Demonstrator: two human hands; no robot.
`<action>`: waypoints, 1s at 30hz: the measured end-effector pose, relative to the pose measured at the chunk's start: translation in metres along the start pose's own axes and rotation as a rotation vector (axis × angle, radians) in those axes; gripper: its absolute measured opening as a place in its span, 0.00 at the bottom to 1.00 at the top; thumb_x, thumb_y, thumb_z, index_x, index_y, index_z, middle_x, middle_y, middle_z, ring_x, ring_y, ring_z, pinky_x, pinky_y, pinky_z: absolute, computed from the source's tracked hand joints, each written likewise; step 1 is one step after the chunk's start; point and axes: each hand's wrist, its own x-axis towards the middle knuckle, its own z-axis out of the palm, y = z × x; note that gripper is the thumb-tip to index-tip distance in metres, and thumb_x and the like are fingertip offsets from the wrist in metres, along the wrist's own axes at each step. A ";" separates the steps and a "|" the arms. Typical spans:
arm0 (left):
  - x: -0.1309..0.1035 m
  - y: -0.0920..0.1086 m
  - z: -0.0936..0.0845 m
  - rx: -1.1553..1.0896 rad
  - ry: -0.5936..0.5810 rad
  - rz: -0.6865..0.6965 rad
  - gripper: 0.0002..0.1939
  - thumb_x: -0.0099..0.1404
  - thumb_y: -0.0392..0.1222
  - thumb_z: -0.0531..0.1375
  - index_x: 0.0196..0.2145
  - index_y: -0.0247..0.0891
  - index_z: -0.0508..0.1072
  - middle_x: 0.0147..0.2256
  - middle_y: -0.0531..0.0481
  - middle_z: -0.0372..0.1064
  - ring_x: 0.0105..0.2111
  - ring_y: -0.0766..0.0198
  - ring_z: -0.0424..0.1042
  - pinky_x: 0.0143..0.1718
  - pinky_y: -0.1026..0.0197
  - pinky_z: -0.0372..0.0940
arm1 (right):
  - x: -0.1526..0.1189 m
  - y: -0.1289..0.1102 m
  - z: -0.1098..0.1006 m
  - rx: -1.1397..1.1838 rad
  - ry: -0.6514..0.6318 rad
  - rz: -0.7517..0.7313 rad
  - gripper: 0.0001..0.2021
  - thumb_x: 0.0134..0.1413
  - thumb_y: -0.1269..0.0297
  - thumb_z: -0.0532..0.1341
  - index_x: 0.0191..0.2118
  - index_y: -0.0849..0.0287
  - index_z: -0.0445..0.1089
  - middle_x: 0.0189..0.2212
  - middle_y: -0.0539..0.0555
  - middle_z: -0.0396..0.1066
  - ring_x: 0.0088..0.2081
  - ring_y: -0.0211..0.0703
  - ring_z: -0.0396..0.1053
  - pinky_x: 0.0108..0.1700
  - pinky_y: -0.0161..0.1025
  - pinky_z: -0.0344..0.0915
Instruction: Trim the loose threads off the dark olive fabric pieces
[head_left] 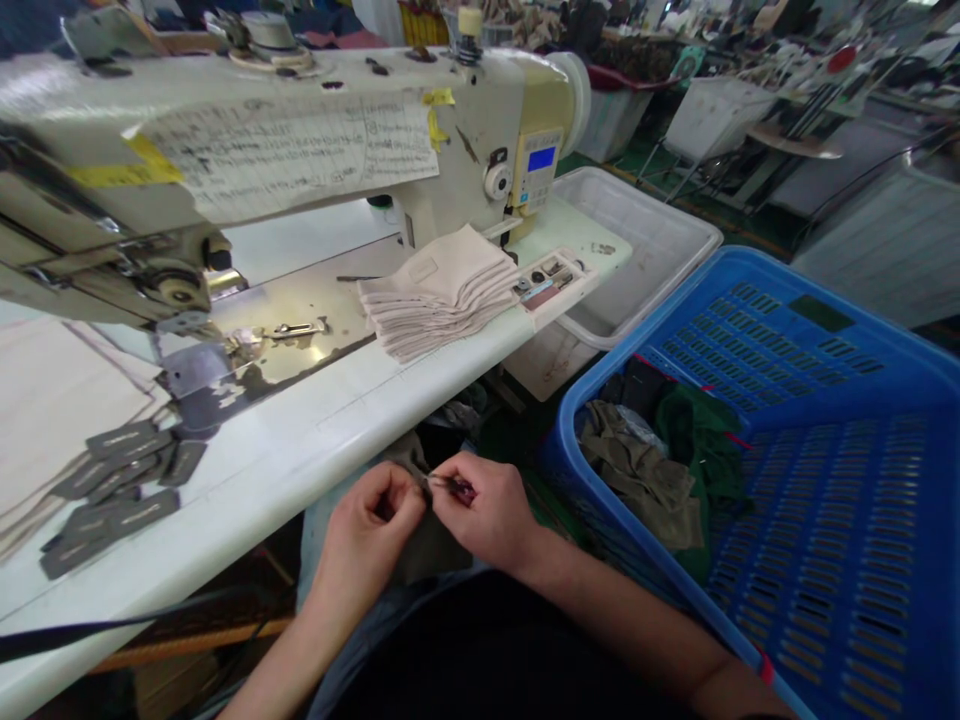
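Grey-brown fabric lies over the lap below the table edge. My left hand pinches an edge of that fabric between thumb and fingers. Close beside it, my right hand is closed around a small dark tool with a reddish part, its tip at the fabric by the left fingertips. On the sewing machine table, above the hands, rests a stack of beige fabric pieces. Several dark grey labels lie at the left, beside larger pale fabric sheets.
The sewing machine stands across the back of the table, with a handwritten paper taped on it. A blue basket with green and brown cloth is at the right. Behind it sits a white plastic bin.
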 end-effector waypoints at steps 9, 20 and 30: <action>-0.012 -0.004 0.014 -0.371 -0.025 -0.261 0.12 0.55 0.52 0.60 0.24 0.40 0.69 0.20 0.57 0.62 0.21 0.66 0.60 0.24 0.65 0.56 | 0.002 0.003 0.010 0.412 0.071 0.422 0.08 0.49 0.61 0.62 0.26 0.58 0.66 0.21 0.46 0.62 0.24 0.36 0.59 0.28 0.34 0.58; 0.003 -0.006 0.001 0.002 0.006 0.168 0.11 0.59 0.45 0.57 0.21 0.42 0.68 0.29 0.51 0.67 0.33 0.59 0.68 0.35 0.59 0.65 | -0.002 0.000 0.003 0.294 -0.020 0.235 0.06 0.52 0.63 0.61 0.27 0.58 0.68 0.22 0.46 0.63 0.25 0.35 0.60 0.29 0.34 0.56; 0.002 -0.010 -0.001 0.037 -0.039 0.129 0.12 0.64 0.49 0.56 0.26 0.42 0.69 0.35 0.48 0.74 0.36 0.57 0.72 0.40 0.57 0.68 | 0.005 0.012 -0.005 0.443 -0.097 0.332 0.13 0.56 0.56 0.63 0.42 0.58 0.67 0.27 0.46 0.66 0.29 0.36 0.63 0.33 0.34 0.60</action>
